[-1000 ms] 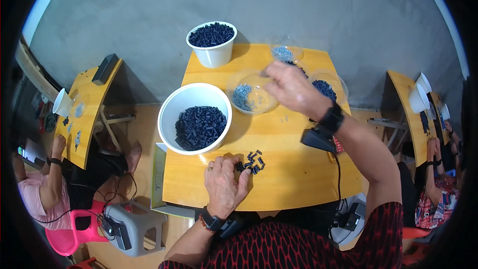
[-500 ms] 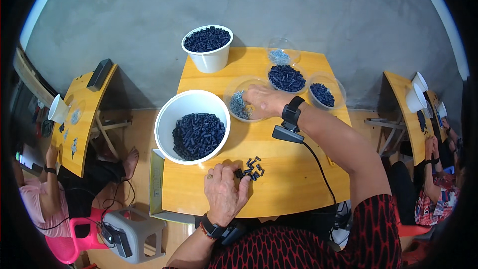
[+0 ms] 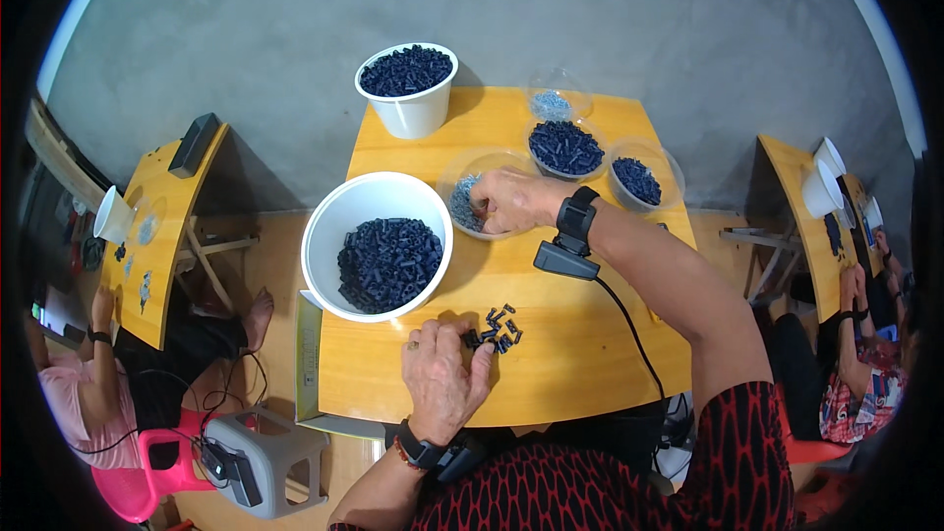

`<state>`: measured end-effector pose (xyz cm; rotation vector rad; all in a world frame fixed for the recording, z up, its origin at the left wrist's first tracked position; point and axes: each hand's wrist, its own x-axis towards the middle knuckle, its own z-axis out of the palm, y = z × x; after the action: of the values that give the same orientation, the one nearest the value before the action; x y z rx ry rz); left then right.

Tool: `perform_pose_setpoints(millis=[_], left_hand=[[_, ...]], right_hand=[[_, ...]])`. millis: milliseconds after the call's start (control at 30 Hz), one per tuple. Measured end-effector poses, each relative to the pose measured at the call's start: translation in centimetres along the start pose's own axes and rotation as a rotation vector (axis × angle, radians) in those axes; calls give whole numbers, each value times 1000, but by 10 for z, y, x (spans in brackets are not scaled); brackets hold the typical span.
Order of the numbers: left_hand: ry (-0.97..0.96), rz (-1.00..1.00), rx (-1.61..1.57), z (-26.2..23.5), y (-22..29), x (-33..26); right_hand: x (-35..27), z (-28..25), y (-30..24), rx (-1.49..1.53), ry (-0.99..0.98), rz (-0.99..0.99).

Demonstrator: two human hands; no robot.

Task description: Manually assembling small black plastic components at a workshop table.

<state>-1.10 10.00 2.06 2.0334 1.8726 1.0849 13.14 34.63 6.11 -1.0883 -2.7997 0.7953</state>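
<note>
Resting on the wooden table, my left hand is closed, with a small black plastic piece between its thumb and fingers. Several more loose black pieces lie just right of it. My right hand reaches into a clear plastic bowl of small silvery metal parts. Its fingers are bent down and drawn together among the parts; the tips are hidden, so what they pinch does not show. A large white bucket stands left of both hands, partly filled with black plastic pieces.
Another white bucket, heaped with black pieces, stands at the far left. Two clear bowls of black pieces and a bowl of metal parts sit farther right. A cable trails from my right wrist. Other people work at side tables.
My right hand has shifted slightly left within the bowl, its fingers more bent over the metal parts. My left hand stays in place. The whole view has tilted a little.
</note>
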Motion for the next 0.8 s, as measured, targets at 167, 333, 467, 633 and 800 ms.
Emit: perform_pose_setpoints(millis=[167, 333, 467, 633, 800], left_hand=[[-4, -3, -9, 1, -1, 0], [-2, 2, 10, 1, -1, 0], [-20, -1, 13, 2, -3, 0], [3, 10, 10, 1, -2, 0], [-10, 1, -3, 0, 2, 2]], right_hand=[[5, 1, -5, -71, 15, -62], [4, -3, -13, -159, -59, -23], [2, -6, -23, -184, -63, 37], [1, -3, -23, -171, -50, 74], [-5, -11, -3, 46, 78, 140]])
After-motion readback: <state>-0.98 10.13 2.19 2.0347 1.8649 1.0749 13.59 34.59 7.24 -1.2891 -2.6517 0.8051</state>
